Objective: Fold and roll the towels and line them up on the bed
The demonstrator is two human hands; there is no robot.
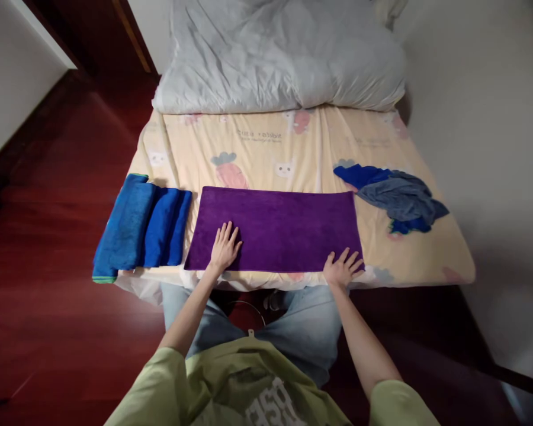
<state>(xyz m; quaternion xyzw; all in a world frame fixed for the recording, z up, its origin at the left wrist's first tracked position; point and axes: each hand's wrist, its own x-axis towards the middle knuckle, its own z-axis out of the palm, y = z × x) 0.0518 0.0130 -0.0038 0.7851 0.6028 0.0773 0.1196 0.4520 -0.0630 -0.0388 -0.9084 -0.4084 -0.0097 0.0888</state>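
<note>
A purple towel lies spread flat across the near part of the bed, its long side along the front edge. My left hand rests on its left part, fingers spread and palm down. At the near right corner of the towel, my right hand lies with its fingers apart, partly hiding that corner. Neither hand grips anything. Left of the purple towel are folded blue towels, with a folded teal-blue towel with a green edge at the outer left.
A crumpled heap of blue and grey-blue cloths lies on the bed's right side. The bed's yellow printed sheet shows around the towels. A bunched pale grey quilt covers the far end. A wall stands to the right.
</note>
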